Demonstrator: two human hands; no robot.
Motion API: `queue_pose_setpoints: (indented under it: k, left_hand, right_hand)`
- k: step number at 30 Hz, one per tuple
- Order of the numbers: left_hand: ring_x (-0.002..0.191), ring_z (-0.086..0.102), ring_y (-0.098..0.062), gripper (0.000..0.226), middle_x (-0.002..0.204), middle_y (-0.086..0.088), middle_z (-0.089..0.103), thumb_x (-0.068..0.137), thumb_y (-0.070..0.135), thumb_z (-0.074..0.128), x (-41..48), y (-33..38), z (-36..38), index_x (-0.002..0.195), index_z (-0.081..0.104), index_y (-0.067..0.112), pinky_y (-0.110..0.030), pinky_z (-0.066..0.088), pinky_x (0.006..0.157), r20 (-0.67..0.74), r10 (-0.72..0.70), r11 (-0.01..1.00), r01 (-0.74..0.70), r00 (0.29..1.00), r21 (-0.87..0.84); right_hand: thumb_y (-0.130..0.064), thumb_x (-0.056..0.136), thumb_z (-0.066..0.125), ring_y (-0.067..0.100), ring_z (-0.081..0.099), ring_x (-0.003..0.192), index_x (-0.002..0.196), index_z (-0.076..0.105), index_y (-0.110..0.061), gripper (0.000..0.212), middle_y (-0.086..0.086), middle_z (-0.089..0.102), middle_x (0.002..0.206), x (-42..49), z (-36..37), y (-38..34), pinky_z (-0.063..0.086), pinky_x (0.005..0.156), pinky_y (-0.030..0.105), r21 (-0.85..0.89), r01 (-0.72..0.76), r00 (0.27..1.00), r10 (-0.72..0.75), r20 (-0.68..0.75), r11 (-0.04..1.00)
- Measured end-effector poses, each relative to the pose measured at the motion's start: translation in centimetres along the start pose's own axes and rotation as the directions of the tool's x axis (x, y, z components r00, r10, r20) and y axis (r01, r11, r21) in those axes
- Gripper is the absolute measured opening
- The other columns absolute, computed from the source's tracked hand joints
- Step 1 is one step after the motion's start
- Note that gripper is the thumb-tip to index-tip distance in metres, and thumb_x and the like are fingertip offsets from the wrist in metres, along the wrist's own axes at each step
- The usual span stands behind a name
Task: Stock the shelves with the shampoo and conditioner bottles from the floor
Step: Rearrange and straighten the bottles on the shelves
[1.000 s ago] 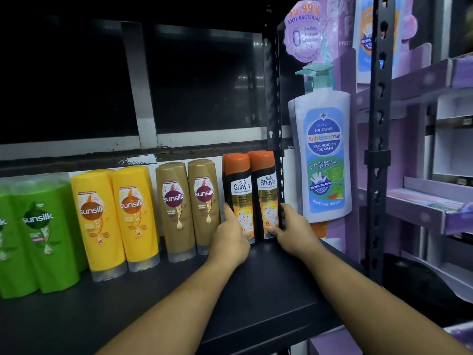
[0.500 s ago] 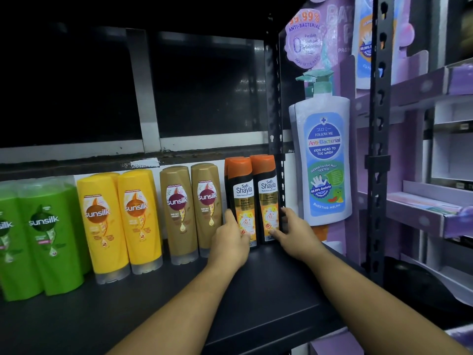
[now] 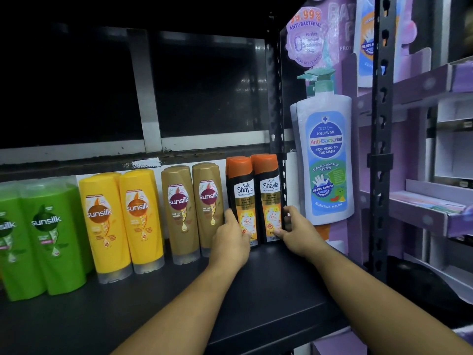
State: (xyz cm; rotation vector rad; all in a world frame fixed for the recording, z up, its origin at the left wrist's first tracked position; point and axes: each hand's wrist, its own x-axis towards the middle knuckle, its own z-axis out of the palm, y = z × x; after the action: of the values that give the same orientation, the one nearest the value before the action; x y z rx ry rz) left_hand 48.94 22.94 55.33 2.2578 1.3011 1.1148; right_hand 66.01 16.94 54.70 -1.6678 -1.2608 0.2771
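Two black Safi Shayla bottles with orange caps stand upright at the right end of the black shelf (image 3: 268,290). My left hand (image 3: 230,244) wraps the lower part of the left Shayla bottle (image 3: 242,190). My right hand (image 3: 294,229) grips the base of the right Shayla bottle (image 3: 267,188), fingers between it and the shelf post (image 3: 279,124). More orange caps show behind them. To the left stand two brown Sunsilk bottles (image 3: 179,208), then yellow Sunsilk bottles (image 3: 120,221), then green Sunsilk bottles (image 3: 48,234).
A large cardboard cut-out of a white Follow Me pump bottle (image 3: 325,155) hangs just right of the post. A second black upright (image 3: 381,124) stands nearer, with a purple display stand (image 3: 430,208) behind it. The shelf's front edge runs below my forearms.
My hands stay on the two Shayla bottles at the shelf's right end. The view has shifted slightly, so the bottles sit a little lower and further right in frame.
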Motion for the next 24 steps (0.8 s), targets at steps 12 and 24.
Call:
queue_pose_setpoints:
  k: [12,24]
  left_hand:
    - [0.111,0.055,-0.004,0.040,0.119,0.015,0.059,0.099,0.033,0.061,1.6,6.2,-8.9,0.139,0.058,0.026,-0.027,0.050,0.094,-0.268,0.336,0.926,-0.368,0.903,-0.082]
    - [0.105,0.064,-0.017,0.028,0.121,0.003,0.064,0.093,0.038,0.069,14.8,9.8,-13.3,0.121,0.069,0.031,-0.039,0.061,0.088,0.281,0.194,0.962,-0.239,0.940,0.135]
  right_hand:
    - [-0.049,0.094,0.064,0.008,0.062,0.112,0.132,0.056,-0.035,0.041,-0.011,0.065,0.121,0.4,-1.1,-0.7,0.048,0.094,0.030,0.447,0.078,0.977,0.021,-0.212,0.891]
    - [-0.068,0.095,0.048,0.011,0.062,0.122,0.141,0.048,-0.047,0.051,-0.014,0.065,0.131,7.2,-1.7,-4.6,0.051,0.098,0.041,0.700,0.191,0.973,-0.225,-0.045,0.688]
